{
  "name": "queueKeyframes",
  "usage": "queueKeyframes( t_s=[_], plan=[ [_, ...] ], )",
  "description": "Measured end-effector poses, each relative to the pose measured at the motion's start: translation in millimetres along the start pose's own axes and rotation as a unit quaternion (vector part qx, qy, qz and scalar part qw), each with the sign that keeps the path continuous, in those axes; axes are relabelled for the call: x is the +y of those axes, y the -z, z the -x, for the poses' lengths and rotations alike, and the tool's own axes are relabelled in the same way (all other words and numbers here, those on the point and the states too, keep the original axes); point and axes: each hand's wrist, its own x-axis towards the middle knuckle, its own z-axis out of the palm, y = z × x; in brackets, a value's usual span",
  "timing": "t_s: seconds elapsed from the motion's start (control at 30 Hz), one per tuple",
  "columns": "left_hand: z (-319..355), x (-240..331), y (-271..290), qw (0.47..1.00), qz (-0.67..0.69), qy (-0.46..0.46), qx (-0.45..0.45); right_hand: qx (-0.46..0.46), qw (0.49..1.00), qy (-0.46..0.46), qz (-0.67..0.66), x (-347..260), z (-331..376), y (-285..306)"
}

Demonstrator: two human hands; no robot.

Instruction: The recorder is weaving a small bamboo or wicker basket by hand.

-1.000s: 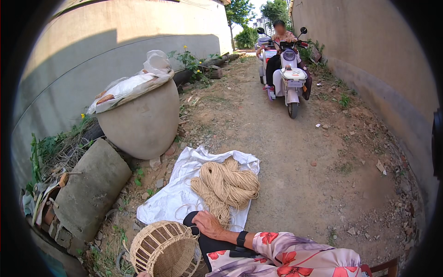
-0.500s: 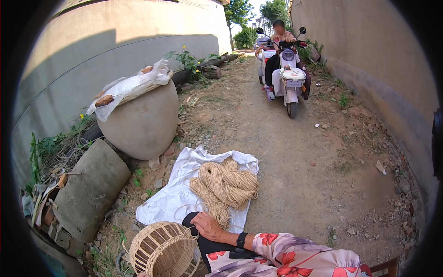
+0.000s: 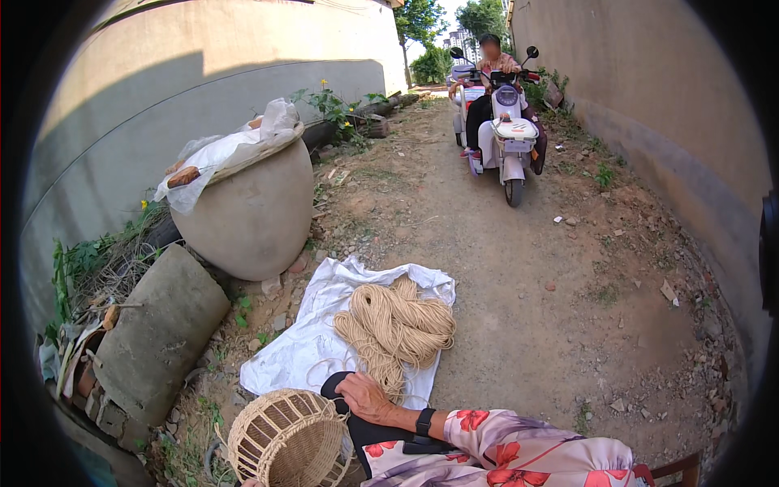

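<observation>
A tan woven basket with open slats round its side lies tilted at the lower left, by my knee. Only a sliver of my left hand shows at the bottom edge, against the basket's side and seemingly gripping it; most of its fingers are out of frame. My right hand, with a dark band on the wrist, rests over my black-clad knee, close to the basket's rim, holding nothing that I can see. Just beyond it, coiled hanks of tan cord lie on a white sheet on the ground.
A person on a white three-wheeler faces me up the dirt lane. At left stand a large round vat covered with plastic sheeting and a concrete cylinder piece. Walls flank both sides; gravel lies along the right.
The plastic on the vat has shifted slightly. My hands, the basket and the cord stay in place.
</observation>
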Motion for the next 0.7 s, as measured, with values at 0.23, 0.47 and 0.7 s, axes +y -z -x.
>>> queueKeyframes(
  t_s=[0.23, 0.47, 0.7],
  plan=[
    [0, -2, -2, 1.0, 0.017, 0.0, 0.013, -0.003, 1.0, -0.002, 0.008, 1, 1, -1],
    [1, -3, -1, 1.0, 0.002, -0.008, 0.01, 0.012, 0.998, 0.055, -0.014, -21, -1, 16],
    [3, -1, -2, 1.0, 0.005, -0.013, 0.019, -0.009, 0.996, 0.089, 0.019, -27, -2, 18]
  ],
)
